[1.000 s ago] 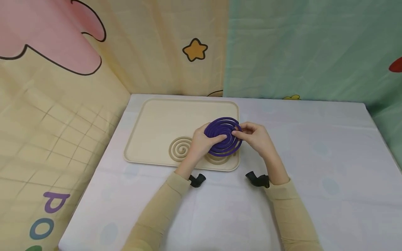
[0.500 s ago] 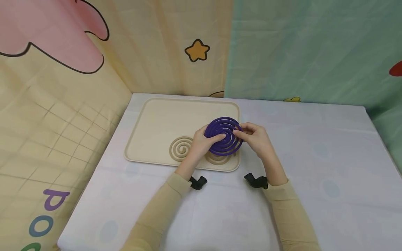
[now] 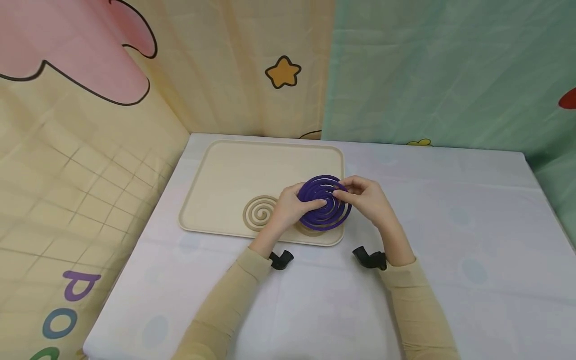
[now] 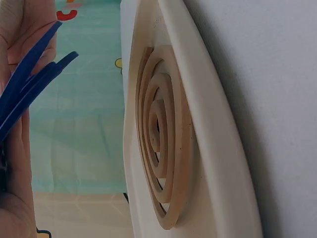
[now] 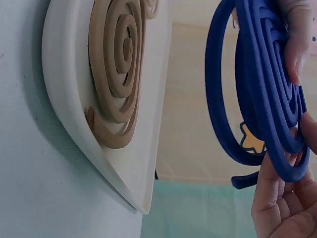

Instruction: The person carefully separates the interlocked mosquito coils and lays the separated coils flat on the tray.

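A purple mosquito coil [image 3: 310, 195], apparently a nested pair, is held above the tray's right front part. It looks blue in the right wrist view [image 5: 257, 54], where its outer ring stands away from the rest. My left hand [image 3: 288, 207] grips the coil's left side, thumb lying across its face. With thumb and fingers, my right hand [image 3: 370, 201] pinches the upper right edge. One tan coil [image 3: 310, 233] lies on the tray beneath, mostly covered in the head view. Another tan coil [image 3: 262, 215] lies left of it, partly behind my left hand. Fingers under the purple coil are hidden.
The cream tray [image 3: 252, 167] has a low raised rim and sits on a white-clothed table [image 3: 450, 210]. A patterned curtain [image 3: 405, 75] stands close behind the table. Black wrist-worn pieces [image 3: 370, 259] stick out inward from both wrists.
Both hands hold on throughout. In the last half second the purple coil has shifted slightly right and toward me, covering more of the tan coil below.
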Motion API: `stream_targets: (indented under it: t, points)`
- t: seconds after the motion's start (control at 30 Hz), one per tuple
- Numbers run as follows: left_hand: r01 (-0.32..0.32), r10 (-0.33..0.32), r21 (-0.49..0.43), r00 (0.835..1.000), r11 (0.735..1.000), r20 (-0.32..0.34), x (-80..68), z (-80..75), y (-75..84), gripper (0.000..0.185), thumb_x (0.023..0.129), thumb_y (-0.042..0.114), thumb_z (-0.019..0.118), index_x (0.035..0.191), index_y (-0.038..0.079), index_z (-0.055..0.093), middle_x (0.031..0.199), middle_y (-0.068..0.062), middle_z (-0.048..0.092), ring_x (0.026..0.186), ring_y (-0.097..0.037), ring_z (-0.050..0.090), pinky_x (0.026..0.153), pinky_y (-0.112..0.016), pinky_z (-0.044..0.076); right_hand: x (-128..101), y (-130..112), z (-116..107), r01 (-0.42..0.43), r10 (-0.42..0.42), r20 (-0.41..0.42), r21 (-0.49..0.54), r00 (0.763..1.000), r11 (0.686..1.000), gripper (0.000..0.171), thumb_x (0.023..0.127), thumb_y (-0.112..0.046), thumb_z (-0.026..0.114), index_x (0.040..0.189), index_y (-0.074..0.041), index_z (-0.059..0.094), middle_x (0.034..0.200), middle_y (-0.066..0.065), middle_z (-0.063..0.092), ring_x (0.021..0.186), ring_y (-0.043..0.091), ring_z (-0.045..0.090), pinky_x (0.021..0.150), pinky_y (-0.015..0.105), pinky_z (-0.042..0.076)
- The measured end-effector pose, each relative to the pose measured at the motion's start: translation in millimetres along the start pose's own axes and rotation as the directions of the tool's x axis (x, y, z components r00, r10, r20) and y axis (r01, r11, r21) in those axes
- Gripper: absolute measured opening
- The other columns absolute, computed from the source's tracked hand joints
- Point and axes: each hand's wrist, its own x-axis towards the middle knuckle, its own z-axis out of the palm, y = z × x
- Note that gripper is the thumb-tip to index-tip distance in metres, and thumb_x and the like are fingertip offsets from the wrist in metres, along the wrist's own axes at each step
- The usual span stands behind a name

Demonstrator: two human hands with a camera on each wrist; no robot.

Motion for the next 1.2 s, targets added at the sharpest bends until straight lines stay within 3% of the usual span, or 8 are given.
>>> stream_targets:
  t: [0.13, 0.3, 0.43, 0.57, 0.77, 0.93, 1.07, 1.2]
  points:
    - [-0.026, 0.017, 0.1, 0.996, 0.995, 0.086, -0.1, -1.0, 1.8, 0.045, 0.081, 0.026, 0.081, 0.12, 0.007, 0.069, 0.111, -0.011, 0.073, 0.101, -0.023, 0.069, 0.09, -0.032, 0.055, -2.1, -3.2, 3.1, 0.031, -0.03, 0.009, -0.103, 1.0, 0.994, 0.028, 0.089, -0.018, 0.073, 0.111, -0.002, 0.068, 0.104, 0.009, 0.069, 0.092, 0.015, 0.06, 0.077, 0.023, 0.05]
    - [-0.032, 0.022, 0.084, 0.993, 0.996, 0.118, -0.4, 0.9, 1.4, 0.046, 0.081, 0.024, 0.081, 0.122, 0.006, 0.067, 0.115, -0.013, 0.072, 0.105, -0.025, 0.069, 0.092, -0.034, 0.055, -3.8, -4.8, 6.7, 0.082, -0.08, 0.02, -0.117, 0.997, 0.99, 0.026, 0.09, -0.015, 0.072, 0.11, 0.0, 0.068, 0.114, 0.019, 0.068, 0.105, 0.03, 0.06, 0.094, 0.043, 0.051]
    - [0.018, -0.017, -0.015, 0.998, 1.0, 0.059, -0.1, 3.3, -2.2, 0.051, 0.082, 0.025, 0.081, 0.127, 0.008, 0.065, 0.121, -0.012, 0.07, 0.111, -0.026, 0.067, 0.097, -0.036, 0.053, -3.4, -4.5, 7.4, 0.073, -0.075, -0.016, -0.089, 0.997, 0.993, 0.029, 0.09, -0.018, 0.072, 0.113, -0.001, 0.067, 0.119, 0.019, 0.067, 0.118, 0.033, 0.059, 0.103, 0.049, 0.047]
    - [0.036, -0.049, -0.171, 0.996, 0.985, -0.075, 0.8, 6.3, -4.7, 0.053, 0.081, 0.023, 0.081, 0.129, 0.007, 0.063, 0.124, -0.013, 0.068, 0.116, -0.027, 0.065, 0.1, -0.036, 0.051, -2.1, -4.0, 8.9, 0.054, -0.056, -0.071, -0.027, 0.996, 0.998, 0.033, 0.09, -0.019, 0.072, 0.117, 0.0, 0.066, 0.112, 0.015, 0.069, 0.106, 0.02, 0.064, 0.091, 0.031, 0.053]
    - [-0.015, -0.082, -0.35, 0.962, 0.937, -0.261, 0.9, 13.8, -5.9, 0.052, 0.08, 0.018, 0.081, 0.127, 0.006, 0.064, 0.124, -0.014, 0.068, 0.116, -0.027, 0.064, 0.1, -0.034, 0.052, -0.4, -3.3, 13.2, 0.031, -0.02, -0.105, 0.104, 0.994, 0.994, 0.033, 0.088, -0.014, 0.074, 0.114, 0.005, 0.065, 0.09, -0.01, 0.066, 0.079, -0.002, 0.063, 0.072, 0.013, 0.051]
    - [-0.057, -0.123, -0.477, 0.934, 0.877, -0.337, 0.1, 20.6, -5.1, 0.051, 0.08, 0.012, 0.08, 0.127, 0.003, 0.062, 0.125, -0.016, 0.067, 0.117, -0.027, 0.064, 0.099, -0.032, 0.052, 0.5, -2.5, 15.9, -0.031, 0.034, -0.019, 0.145, 0.999, 0.989, 0.038, 0.088, -0.014, 0.074, 0.118, 0.005, 0.063, 0.103, 0.004, 0.073, 0.084, -0.003, 0.065, 0.078, 0.015, 0.053]
    - [-0.063, -0.165, -0.564, 0.924, 0.823, -0.344, 0.5, 24.6, -5.4, 0.052, 0.08, 0.007, 0.079, 0.128, 0.0, 0.06, 0.126, -0.018, 0.066, 0.116, -0.026, 0.064, 0.099, -0.03, 0.052, 1.0, -1.3, 16.1, -0.05, 0.047, 0.031, 0.124, 0.998, 0.991, 0.04, 0.088, -0.014, 0.073, 0.121, 0.005, 0.062, 0.116, 0.02, 0.07, 0.087, -0.003, 0.066, 0.08, 0.017, 0.055]
    - [-0.017, -0.194, -0.648, 0.948, 0.761, -0.253, -0.8, 24.2, -5.2, 0.053, 0.081, 0.004, 0.076, 0.131, -0.001, 0.057, 0.13, -0.019, 0.063, 0.12, -0.026, 0.062, 0.101, -0.03, 0.051, 1.4, -1.7, 13.0, -0.04, 0.039, 0.019, 0.084, 0.999, 0.996, 0.035, 0.088, -0.015, 0.074, 0.115, 0.006, 0.063, 0.108, 0.015, 0.072, 0.085, -0.002, 0.066, 0.077, 0.018, 0.054]
